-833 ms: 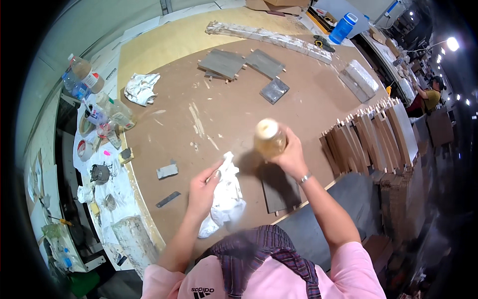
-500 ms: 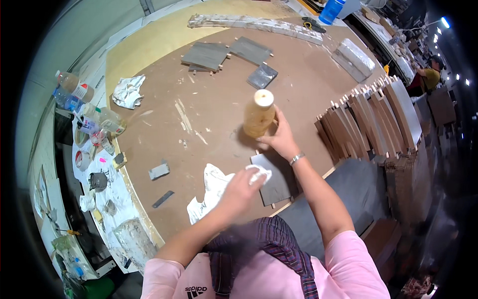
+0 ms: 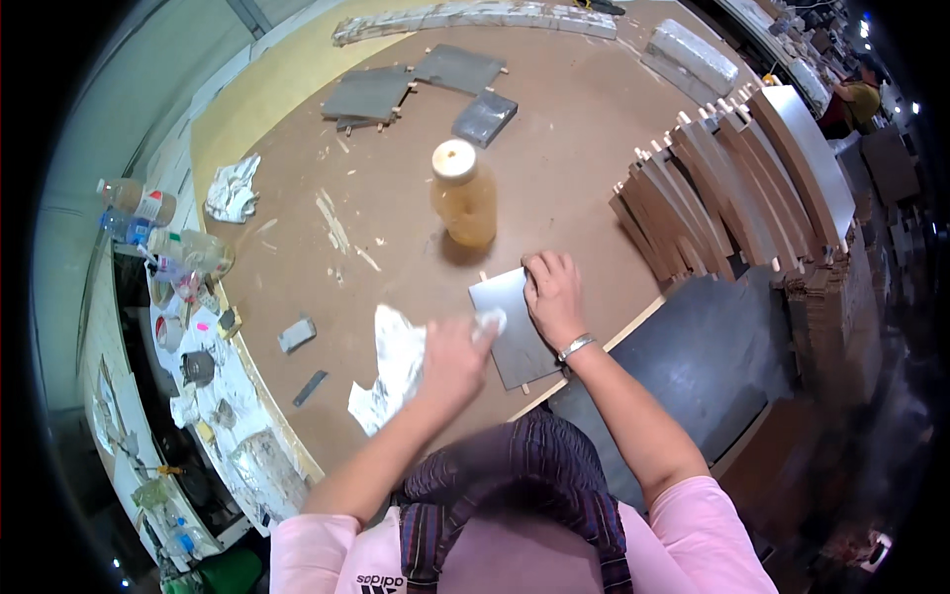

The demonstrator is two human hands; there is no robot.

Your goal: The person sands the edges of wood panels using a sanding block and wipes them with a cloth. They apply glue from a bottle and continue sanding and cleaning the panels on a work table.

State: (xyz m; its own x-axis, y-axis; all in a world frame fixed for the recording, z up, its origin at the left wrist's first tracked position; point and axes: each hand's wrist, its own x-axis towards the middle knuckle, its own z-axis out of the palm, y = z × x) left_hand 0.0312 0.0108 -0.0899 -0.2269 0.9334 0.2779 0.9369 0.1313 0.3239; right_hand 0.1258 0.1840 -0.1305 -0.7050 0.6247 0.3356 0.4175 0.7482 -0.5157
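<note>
A grey rectangular panel (image 3: 520,342) with small wooden pegs at its ends lies at the table's near edge. My right hand (image 3: 557,302) grips it by its right side, fingers curled at the far corner. At the panel's left edge my left hand (image 3: 453,364), slightly blurred, is closed on a white cloth (image 3: 396,361). A bunched bit of the cloth pokes out by the fingertips, and the rest trails left onto the table. Beyond the panel a plastic bottle (image 3: 467,208) of amber liquid stands upright, its white cap marked by a dark spot, touched by neither hand.
Pegged panels (image 3: 368,94) and a dark grey block (image 3: 485,119) lie farther back. A row of brown pegged boards (image 3: 698,198) stands at the right. Bottles (image 3: 193,252) line the left side. A small grey block (image 3: 296,335) and a crumpled cloth (image 3: 234,190) rest on the left.
My right hand has let go of the bottle, which now stands farther left, and has come down onto the panel's right edge. The left hand with the cloth has shifted slightly left.
</note>
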